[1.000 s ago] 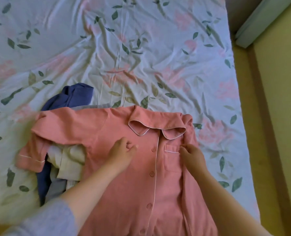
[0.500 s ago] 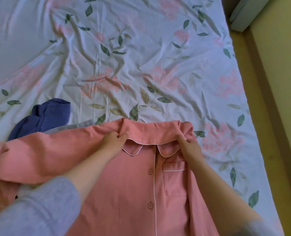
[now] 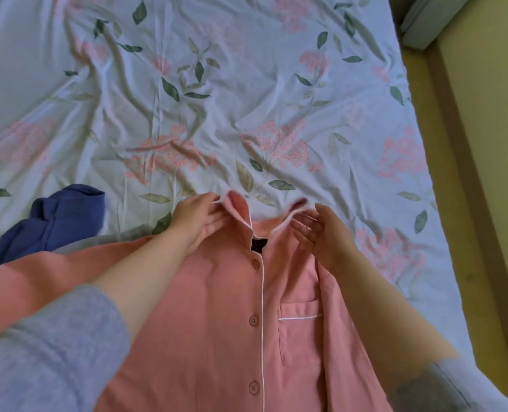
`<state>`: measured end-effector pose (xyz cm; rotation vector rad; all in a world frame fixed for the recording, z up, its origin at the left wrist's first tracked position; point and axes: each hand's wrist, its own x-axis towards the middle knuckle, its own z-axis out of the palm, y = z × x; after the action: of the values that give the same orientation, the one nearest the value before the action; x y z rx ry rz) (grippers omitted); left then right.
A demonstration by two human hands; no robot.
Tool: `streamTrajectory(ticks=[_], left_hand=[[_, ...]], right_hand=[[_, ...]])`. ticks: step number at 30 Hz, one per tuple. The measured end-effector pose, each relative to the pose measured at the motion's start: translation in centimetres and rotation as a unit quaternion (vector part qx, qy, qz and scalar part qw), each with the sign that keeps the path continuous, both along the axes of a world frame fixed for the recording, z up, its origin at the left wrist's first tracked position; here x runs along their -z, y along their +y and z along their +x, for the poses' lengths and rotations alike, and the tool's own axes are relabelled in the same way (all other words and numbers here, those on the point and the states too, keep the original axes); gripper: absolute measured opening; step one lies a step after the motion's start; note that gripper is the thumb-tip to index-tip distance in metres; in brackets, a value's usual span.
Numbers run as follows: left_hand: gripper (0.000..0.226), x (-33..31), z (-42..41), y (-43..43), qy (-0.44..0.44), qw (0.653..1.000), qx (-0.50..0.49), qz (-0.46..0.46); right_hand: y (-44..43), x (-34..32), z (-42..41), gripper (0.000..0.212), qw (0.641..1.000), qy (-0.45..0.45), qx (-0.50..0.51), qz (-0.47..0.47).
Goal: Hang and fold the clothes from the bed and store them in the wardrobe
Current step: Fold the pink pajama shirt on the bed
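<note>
A pink button-up pyjama shirt (image 3: 217,316) with white piping and a chest pocket lies front-up on the bed. My left hand (image 3: 197,217) pinches the left collar flap and holds it turned up. My right hand (image 3: 321,230) holds the right collar flap, also lifted, with the fingers partly spread. The neck opening shows dark between the two flaps. A sleeve of the shirt spreads to the left under my left forearm.
A blue garment (image 3: 53,224) lies crumpled left of the shirt, with a grey piece (image 3: 119,237) peeking out beside it. The floral bedsheet (image 3: 247,99) is wrinkled. The bed's right edge (image 3: 443,233) borders a yellow floor, with a pale folded thing (image 3: 416,22) at the top right.
Both hands moved up from the shirt's chest to the collar and lifted its two flaps upright. The camera view closed in on the shirt; the cream garment left the view.
</note>
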<state>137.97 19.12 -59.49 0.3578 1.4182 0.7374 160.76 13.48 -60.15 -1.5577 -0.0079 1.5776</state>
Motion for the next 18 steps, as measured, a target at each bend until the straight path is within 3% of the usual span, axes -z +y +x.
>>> streamTrajectory(ticks=[2, 4, 6, 10, 13, 16, 18], left_hand=[[0.024, 0.5, 0.4, 0.4, -0.016, 1.000, -0.002, 0.000], [0.031, 1.4, 0.6, -0.1, 0.057, 0.996, 0.067, 0.022], [0.036, 2.4, 0.6, -1.0, 0.150, 0.974, 0.154, 0.064], [0.052, 3.9, -0.1, -1.7, 0.357, 0.860, 0.314, 0.187], [0.065, 4.1, -1.0, -0.9, 0.402, 0.813, 0.383, 0.175], [0.032, 3.4, -1.9, -0.2, 0.414, 0.790, 0.418, 0.172], [0.018, 2.9, -2.7, -0.3, 0.409, 0.778, 0.433, 0.201]], right_hand=[[0.5, 0.3, 0.0, 0.024, 1.000, 0.016, 0.010, 0.013], [0.3, 0.8, 0.0, 0.026, 1.000, -0.016, -0.007, 0.015], [-0.4, 1.3, 0.1, 0.030, 0.992, -0.108, -0.059, 0.012], [-1.8, 1.9, 0.7, 0.038, 0.928, -0.329, -0.171, 0.046], [-0.9, 1.1, 0.5, 0.043, 0.883, -0.389, -0.235, 0.118], [1.5, -0.5, -0.6, 0.051, 0.841, -0.404, -0.302, 0.196], [3.1, -1.2, -1.4, 0.053, 0.812, -0.406, -0.370, 0.197]])
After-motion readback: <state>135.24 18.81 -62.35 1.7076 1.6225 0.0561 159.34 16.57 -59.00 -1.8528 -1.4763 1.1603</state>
